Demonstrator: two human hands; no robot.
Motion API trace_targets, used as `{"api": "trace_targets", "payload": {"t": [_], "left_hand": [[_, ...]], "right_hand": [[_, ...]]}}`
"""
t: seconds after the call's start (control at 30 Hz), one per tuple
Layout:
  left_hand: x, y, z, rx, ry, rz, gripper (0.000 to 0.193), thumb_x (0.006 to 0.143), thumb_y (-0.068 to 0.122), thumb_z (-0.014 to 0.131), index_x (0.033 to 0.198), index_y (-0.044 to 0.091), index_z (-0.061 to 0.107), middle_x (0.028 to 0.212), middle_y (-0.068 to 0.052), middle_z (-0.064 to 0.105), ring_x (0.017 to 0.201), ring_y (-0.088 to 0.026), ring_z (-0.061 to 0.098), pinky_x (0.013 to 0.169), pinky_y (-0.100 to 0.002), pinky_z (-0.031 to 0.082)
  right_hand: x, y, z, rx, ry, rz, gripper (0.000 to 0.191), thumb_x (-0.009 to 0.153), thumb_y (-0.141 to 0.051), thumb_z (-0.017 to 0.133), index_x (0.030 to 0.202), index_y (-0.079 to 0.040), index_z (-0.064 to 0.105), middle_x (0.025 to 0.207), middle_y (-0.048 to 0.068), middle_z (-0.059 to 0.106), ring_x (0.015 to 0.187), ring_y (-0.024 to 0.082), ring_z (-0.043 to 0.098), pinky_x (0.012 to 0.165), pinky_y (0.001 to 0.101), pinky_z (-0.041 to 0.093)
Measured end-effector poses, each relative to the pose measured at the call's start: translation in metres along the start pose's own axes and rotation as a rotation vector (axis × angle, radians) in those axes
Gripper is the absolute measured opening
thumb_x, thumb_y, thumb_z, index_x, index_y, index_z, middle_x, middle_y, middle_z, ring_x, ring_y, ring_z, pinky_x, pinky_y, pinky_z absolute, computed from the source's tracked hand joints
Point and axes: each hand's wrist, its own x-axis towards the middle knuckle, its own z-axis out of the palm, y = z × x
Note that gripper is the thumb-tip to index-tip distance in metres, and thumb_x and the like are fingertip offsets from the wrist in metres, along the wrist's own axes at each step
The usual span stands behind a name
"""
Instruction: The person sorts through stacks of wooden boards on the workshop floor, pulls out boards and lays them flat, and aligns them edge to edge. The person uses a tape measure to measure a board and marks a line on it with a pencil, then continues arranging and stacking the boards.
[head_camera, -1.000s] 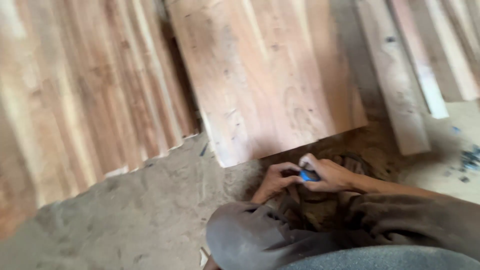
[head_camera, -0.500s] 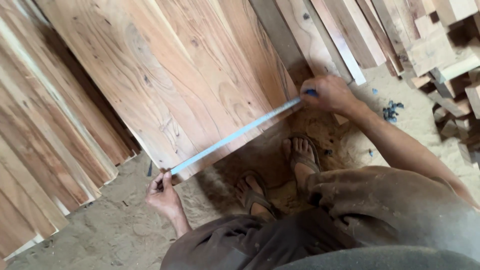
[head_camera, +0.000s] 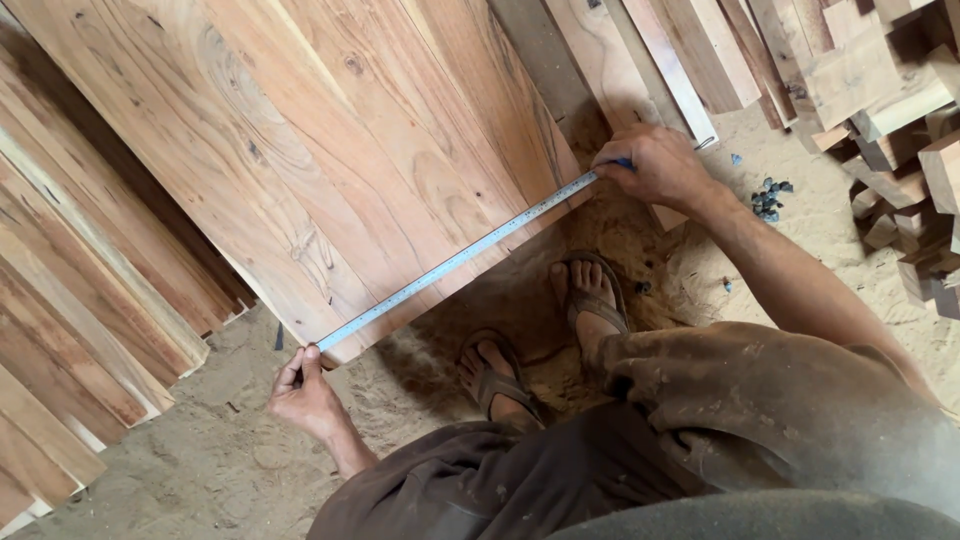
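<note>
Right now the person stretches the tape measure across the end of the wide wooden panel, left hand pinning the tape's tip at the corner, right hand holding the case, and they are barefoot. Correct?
Not barefoot: the head view shows sandals on both feet. The rest holds: the tape measure spans the wooden panel, left hand at its corner, right hand on the case.

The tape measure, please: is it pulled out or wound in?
Pulled out: the tape measure stretches along the wide board's end, held by the left hand and right hand.

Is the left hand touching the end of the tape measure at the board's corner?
Touching. The head view shows the left hand with fingertips pinching the tape measure end against the wide board corner.
</note>
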Motion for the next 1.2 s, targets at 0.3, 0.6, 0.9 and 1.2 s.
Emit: {"api": "trace_targets", "payload": {"t": [0.3, 0.6, 0.9, 1.2], "left_hand": [[-0.005, 0.018, 0.003, 0.161, 0.044, 0.016, 0.017, 0.088, 0.001, 0.083, 0.104, -0.001, 0.079, 0.09, -0.016, 0.078, 0.077, -0.017, 0.073, 0.07, -0.03, 0.059], [-0.005, 0.001, 0.004, 0.146, 0.021, 0.117, 0.02, 0.095, 0.008, 0.075, 0.106, -0.01, 0.074, 0.091, -0.014, 0.074, 0.08, -0.018, 0.066, 0.074, -0.032, 0.054], [0.001, 0.042, 0.041, 0.612, 0.105, 0.63, 0.058, 0.092, 0.038, 0.074, 0.135, 0.001, 0.063, 0.141, -0.024, 0.062, 0.131, -0.041, 0.058, 0.107, -0.054, 0.048], [0.002, 0.066, 0.084, 0.737, 0.102, 0.268, 0.09, 0.087, 0.057, 0.066, 0.155, 0.005, 0.039, 0.154, -0.029, 0.041, 0.137, -0.047, 0.047, 0.109, -0.054, 0.042]], "right_hand": [[0.001, -0.005, 0.006, -0.131, -0.04, -0.025, 0.014, 0.093, -0.027, 0.072, 0.097, -0.016, 0.079, 0.09, 0.003, 0.076, 0.087, 0.022, 0.071, 0.081, 0.0431, 0.056], [-0.032, -0.04, 0.027, -0.163, 0.146, -0.1, 0.01, 0.093, -0.021, 0.067, 0.09, -0.012, 0.066, 0.085, 0.008, 0.066, 0.081, 0.029, 0.065, 0.072, 0.0464, 0.052], [-0.1, -0.064, 0.142, 0.364, -0.035, 0.051, 0.032, 0.088, -0.04, 0.073, 0.1, -0.011, 0.066, 0.09, 0.016, 0.071, 0.085, 0.038, 0.069, 0.072, 0.048, 0.054], [-0.049, -0.042, 0.112, 0.271, 0.608, 0.067, 0.06, 0.072, -0.027, 0.084, 0.125, -0.01, 0.06, 0.127, 0.021, 0.062, 0.116, 0.04, 0.06, 0.098, 0.0453, 0.05]]}}
